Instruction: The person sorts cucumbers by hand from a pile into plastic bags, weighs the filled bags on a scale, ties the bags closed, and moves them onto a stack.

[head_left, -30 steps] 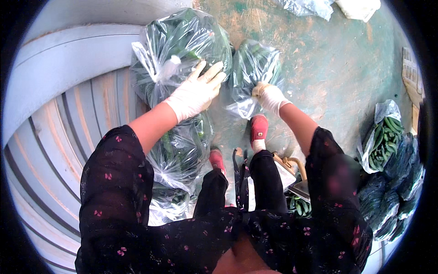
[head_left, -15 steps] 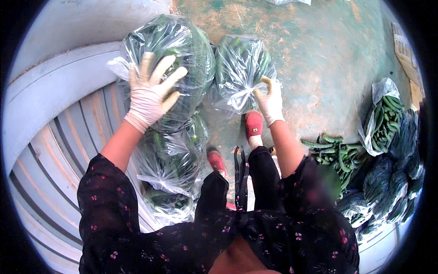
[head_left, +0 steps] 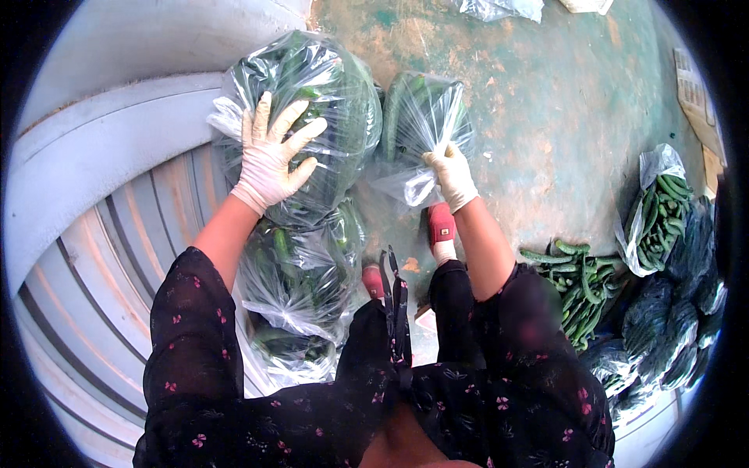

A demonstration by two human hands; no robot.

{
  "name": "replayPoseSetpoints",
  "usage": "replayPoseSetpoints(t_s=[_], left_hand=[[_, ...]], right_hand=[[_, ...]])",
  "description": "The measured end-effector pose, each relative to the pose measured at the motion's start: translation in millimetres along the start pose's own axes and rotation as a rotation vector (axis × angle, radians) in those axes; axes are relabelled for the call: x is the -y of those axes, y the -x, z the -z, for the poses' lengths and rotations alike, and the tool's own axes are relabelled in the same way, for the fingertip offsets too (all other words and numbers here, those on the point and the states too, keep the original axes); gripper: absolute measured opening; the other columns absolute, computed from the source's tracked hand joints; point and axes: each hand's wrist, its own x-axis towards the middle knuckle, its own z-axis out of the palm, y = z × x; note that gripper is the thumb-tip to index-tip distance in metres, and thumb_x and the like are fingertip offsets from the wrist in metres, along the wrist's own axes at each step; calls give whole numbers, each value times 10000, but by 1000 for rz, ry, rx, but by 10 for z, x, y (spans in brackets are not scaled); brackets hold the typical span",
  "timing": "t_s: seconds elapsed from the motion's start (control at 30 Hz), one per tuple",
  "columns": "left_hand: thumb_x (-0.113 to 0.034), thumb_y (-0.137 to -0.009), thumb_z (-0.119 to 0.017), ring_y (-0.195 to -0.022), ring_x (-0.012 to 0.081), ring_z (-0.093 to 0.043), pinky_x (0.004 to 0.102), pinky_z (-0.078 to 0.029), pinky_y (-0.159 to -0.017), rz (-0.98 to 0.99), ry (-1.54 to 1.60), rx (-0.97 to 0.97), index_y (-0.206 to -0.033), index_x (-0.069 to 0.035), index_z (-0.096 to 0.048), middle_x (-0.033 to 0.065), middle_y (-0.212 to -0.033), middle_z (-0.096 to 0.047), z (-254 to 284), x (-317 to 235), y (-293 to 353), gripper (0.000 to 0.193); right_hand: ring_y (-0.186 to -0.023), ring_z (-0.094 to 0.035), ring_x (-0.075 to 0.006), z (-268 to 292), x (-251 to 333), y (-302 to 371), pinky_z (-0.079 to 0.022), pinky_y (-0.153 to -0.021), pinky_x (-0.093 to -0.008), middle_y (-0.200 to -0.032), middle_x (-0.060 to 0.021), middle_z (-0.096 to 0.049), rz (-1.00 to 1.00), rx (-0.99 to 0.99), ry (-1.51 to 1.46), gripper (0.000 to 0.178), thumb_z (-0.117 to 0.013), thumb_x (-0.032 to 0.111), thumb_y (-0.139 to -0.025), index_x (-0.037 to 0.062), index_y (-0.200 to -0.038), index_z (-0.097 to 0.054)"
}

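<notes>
Cucumber bags are sitting filled, the right hand gripping one's neck, the open left hand resting on another (loose cucumbers are lying unbagged).

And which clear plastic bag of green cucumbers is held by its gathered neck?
The small clear plastic bag ahead of the red right shoe: the white gloved right hand grips only this one.
</notes>
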Motion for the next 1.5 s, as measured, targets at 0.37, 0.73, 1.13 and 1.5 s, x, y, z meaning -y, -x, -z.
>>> replayPoseSetpoints(t_s=[0.37,0.73,1.13,1.5], left_hand=[[-296,-685,-680,-1363,400,-131,558,-102,-1066,-63,52,-4,-1199,-238,-561,92,-1399,-363,24,76,-65,530],[-309,-693,-673,-1355,418,-137,571,-112,-1058,-44,30,10,-1176,-215,-570,101,-1391,-359,-12,77,-41,503],[-281,-661,-675,-1345,425,-167,565,-150,-1053,-96,63,-40,-1156,-202,-568,101,-1377,-380,-56,88,-119,512],[-286,-701,-650,-1329,462,-184,578,-165,-1046,-87,43,-63,-1172,-187,-541,117,-1378,-372,-50,115,-15,493]], right_hand=[[-799,-588,-182,-420,-104,-633,-456,-746,-302,-915,-95,-633,33,-289,629,316,-608,102,-727,-1,-1021,-560],[-938,-601,-248,-143,-183,-628,-451,-831,-333,-1019,-142,-632,-109,84,747,426,-644,166,-754,4,-1129,-521],[-1018,-558,-221,956,-362,-534,-430,-901,-328,-1099,-129,-597,103,-515,259,782,-832,370,-604,-12,-1202,-503],[-931,-587,-199,643,152,-652,-465,-860,-319,-1082,-120,-592,-12,-163,55,839,-823,189,-599,-49,-1275,-387]])
